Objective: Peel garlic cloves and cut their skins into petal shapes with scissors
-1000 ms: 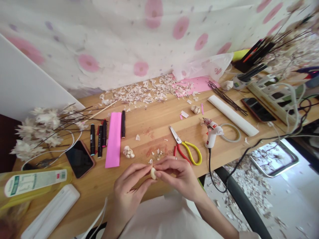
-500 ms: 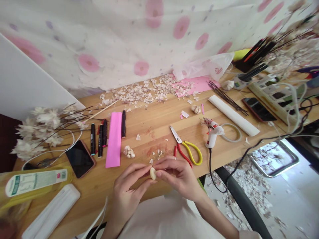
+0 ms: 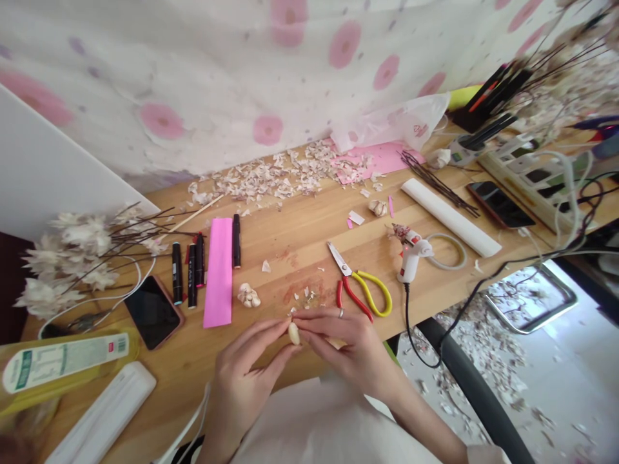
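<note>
Between the fingertips of both hands, close to the table's front edge, is a pale garlic clove (image 3: 294, 334). My left hand (image 3: 251, 361) pinches it from the left with thumb and fingers. From the other side my right hand (image 3: 345, 341), with a ring on one finger, closes its thumb and fingertips on the clove too. Just beyond the fingers lie small bits of garlic skin (image 3: 304, 296). A partly broken garlic bulb (image 3: 249, 295) rests up and left of the hands. Scissors (image 3: 358, 277) with red and yellow handles lie beyond my right hand, blades pointing away.
A white glue gun (image 3: 411, 258) with a black cord stands at the right. Pink paper (image 3: 218, 270), black markers (image 3: 192, 274) and a phone (image 3: 152, 312) lie left. Garlic skins (image 3: 280, 177) are heaped at the back near another bulb (image 3: 378, 207). A yellow bottle (image 3: 68, 367) occupies the left corner.
The clove has turned slightly between the fingertips, and my right fingers have shifted on it, bringing the ring into view. The camera view has moved a little; the table things stay put.
</note>
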The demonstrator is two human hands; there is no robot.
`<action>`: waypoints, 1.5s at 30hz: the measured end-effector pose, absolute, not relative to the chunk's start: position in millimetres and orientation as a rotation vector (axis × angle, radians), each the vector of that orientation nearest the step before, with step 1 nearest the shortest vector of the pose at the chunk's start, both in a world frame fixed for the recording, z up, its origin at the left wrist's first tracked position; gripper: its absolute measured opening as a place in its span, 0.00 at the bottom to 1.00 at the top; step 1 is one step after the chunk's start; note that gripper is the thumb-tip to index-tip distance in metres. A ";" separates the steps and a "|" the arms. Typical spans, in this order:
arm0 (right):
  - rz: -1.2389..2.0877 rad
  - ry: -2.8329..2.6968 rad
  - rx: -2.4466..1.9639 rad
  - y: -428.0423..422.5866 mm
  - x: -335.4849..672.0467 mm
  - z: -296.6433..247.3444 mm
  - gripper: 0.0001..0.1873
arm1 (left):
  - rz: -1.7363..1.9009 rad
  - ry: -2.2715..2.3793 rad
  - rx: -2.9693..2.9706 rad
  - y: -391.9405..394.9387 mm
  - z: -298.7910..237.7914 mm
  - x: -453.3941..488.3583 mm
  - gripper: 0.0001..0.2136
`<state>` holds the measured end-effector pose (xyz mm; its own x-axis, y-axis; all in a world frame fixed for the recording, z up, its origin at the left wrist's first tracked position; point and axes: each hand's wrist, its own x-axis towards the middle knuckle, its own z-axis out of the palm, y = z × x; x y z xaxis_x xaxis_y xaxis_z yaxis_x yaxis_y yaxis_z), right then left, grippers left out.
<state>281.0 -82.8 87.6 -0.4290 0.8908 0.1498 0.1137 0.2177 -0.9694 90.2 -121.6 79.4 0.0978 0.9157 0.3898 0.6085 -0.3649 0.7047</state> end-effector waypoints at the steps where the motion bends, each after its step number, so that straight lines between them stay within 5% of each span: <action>1: 1.250 -1.768 -0.939 -83.5 281.4 87.4 0.13 | 1.151 1.491 2.046 -121.4 79.2 89.7 0.13; 23: 0.722 -2.056 -0.922 -85.8 277.2 77.2 0.08 | 1.074 1.484 1.854 -124.4 70.3 87.7 0.14; 45: 1.080 -1.932 -1.036 -79.6 269.0 83.8 0.07 | 1.020 1.429 1.243 -122.6 78.0 90.9 0.12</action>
<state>269.0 -79.6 83.8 -0.4484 0.8761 0.1773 0.3081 0.3377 -0.8894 90.9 -122.6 78.0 -0.0312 0.9908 -0.1318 0.1976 0.1354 0.9709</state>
